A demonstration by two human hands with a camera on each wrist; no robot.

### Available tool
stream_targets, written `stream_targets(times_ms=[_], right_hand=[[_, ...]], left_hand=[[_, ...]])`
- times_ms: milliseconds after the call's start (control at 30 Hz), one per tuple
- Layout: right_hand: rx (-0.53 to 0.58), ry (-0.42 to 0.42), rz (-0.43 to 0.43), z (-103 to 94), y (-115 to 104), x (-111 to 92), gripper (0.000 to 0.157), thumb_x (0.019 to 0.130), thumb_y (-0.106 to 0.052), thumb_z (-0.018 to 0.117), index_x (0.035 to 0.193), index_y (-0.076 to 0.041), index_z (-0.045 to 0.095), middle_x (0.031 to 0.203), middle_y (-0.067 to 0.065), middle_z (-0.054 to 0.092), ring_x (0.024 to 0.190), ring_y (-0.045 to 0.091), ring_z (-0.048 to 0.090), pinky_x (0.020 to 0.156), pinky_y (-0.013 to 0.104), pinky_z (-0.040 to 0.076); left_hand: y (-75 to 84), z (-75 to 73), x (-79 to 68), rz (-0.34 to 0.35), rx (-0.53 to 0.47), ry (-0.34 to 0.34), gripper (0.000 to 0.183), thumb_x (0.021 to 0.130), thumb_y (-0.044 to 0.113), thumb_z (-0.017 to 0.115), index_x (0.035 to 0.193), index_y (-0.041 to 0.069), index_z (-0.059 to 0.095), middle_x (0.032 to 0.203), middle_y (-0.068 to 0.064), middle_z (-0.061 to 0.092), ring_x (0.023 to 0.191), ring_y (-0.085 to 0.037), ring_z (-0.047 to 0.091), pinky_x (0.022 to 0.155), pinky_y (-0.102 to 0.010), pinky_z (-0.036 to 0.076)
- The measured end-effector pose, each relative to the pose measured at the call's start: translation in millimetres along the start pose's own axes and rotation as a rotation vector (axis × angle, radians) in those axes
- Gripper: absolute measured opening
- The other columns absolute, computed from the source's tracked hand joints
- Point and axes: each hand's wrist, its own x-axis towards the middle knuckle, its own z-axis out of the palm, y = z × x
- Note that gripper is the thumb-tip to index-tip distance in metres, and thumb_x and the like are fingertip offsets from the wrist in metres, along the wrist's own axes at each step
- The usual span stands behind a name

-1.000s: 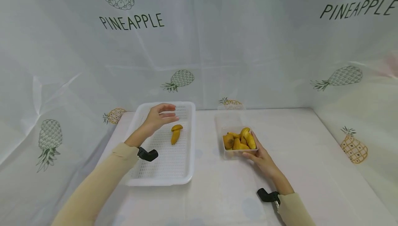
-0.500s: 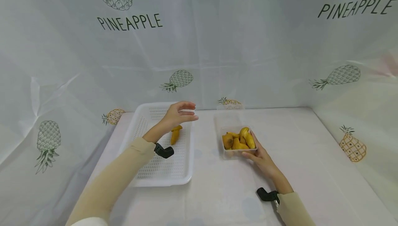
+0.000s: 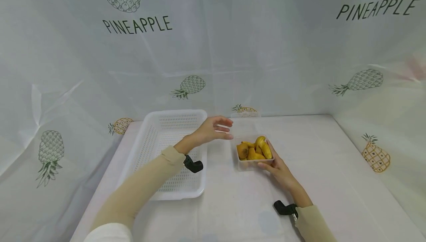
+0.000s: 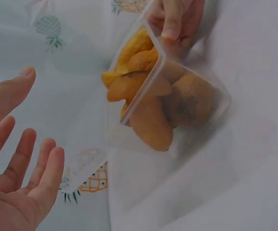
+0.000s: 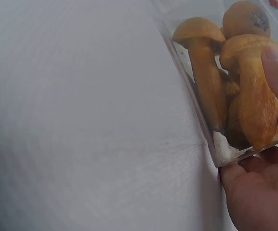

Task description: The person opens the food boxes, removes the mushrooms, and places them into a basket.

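My left hand [image 3: 214, 129] hangs over the gap between the white basket and a clear plastic box [image 3: 247, 166]. Its fingers [image 4: 46, 185] are spread and loosely bent, with nothing between them. Yellow-brown mushrooms [image 5: 254, 106], several of them, fill the box; some have thick stems and rounded caps. At the box's right side, my right hand [image 3: 281, 171] grips it, the thumb on the near wall in the head view. The clear lid [image 3: 244, 125] lies folded back behind the box.
A white perforated basket [image 3: 204, 182] stands on the left of the white-covered table [image 3: 233, 212]. My left forearm crosses it and hides part of its inside. Behind the table hangs a pineapple-print curtain [image 3: 266, 49].
My left hand has moved right, from above the basket toward the box. The single mushroom seen in the basket is now hidden behind my left arm. My right hand stays on the box.
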Motion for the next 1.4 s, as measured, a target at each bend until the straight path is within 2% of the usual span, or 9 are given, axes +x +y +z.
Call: stream_targets(times_ms=[267,433,567,667,900,1233,1400], right_hand=[[0.0,-0.001,-0.005,0.0,-0.2,1.1,0.093,0.098,-0.008,0.065,0.162,-0.023,-0.001,0.166,0.013,-0.004,0.148,0.036,0.008,0.1,0.009,0.035],[-0.012,-0.004,-0.016,0.6,-0.6,2.3,0.092,0.098,-0.008,0.064,0.162,-0.021,0.0,0.166,0.01,-0.005,0.149,0.035,0.004,0.101,0.009,0.034],[-0.006,-0.008,-0.021,0.8,-0.2,2.9,0.092,0.098,-0.008,0.064,0.162,-0.022,-0.001,0.166,0.011,-0.004,0.149,0.036,0.004,0.101,0.01,0.035],[-0.012,-0.007,-0.016,1.1,0.0,3.0,0.092,0.098,-0.009,0.064,0.162,-0.023,0.0,0.166,0.012,-0.004,0.149,0.037,0.004,0.1,0.009,0.034],[-0.03,-0.001,-0.01,2.9,-1.5,2.7,0.092,0.098,-0.011,0.065,0.162,-0.026,0.0,0.166,0.01,-0.002,0.15,0.035,0.004,0.101,0.008,0.032],[-0.051,0.01,-0.004,0.9,-0.9,0.5,0.092,0.098,-0.012,0.065,0.162,-0.022,-0.002,0.166,0.013,-0.003,0.149,0.037,0.005,0.101,0.008,0.031],[-0.064,0.013,-0.002,0.5,-0.8,-1.4,0.092,0.098,-0.013,0.065,0.162,-0.022,-0.001,0.166,0.015,-0.002,0.149,0.037,0.004,0.101,0.006,0.028]], left_hand=[[-9.3,25.3,13.7,0.017,0.053,-0.117,0.05,0.084,0.006,0.082,0.129,0.003,0.061,0.13,-0.009,0.061,0.113,-0.022,0.063,0.091,-0.028,0.054],[-12.9,37.2,19.1,0.006,0.08,-0.124,0.05,0.082,0.008,0.084,0.127,0.004,0.063,0.129,-0.01,0.063,0.113,-0.021,0.063,0.092,-0.027,0.054],[-14.8,43.6,22.2,0.008,0.087,-0.131,0.049,0.082,0.008,0.083,0.127,0.004,0.063,0.129,-0.012,0.063,0.115,-0.024,0.062,0.097,-0.034,0.052],[-17.8,46.4,23.5,0.014,0.082,-0.139,0.049,0.082,0.007,0.083,0.127,0.004,0.063,0.129,-0.01,0.063,0.117,-0.027,0.061,0.099,-0.037,0.051],[-27.8,50.3,24.1,0.052,0.163,-0.16,0.053,0.08,0.009,0.085,0.128,0.004,0.063,0.128,-0.004,0.064,0.115,-0.018,0.061,0.1,-0.028,0.049],[-34.9,49.6,26.1,0.09,0.223,-0.223,0.057,0.078,0.005,0.086,0.13,-0.001,0.061,0.132,-0.011,0.062,0.118,-0.016,0.059,0.1,-0.02,0.046],[-37.0,49.6,27.0,0.107,0.257,-0.266,0.058,0.079,0.005,0.085,0.13,-0.002,0.06,0.132,-0.01,0.062,0.122,-0.016,0.057,0.101,-0.019,0.044]])
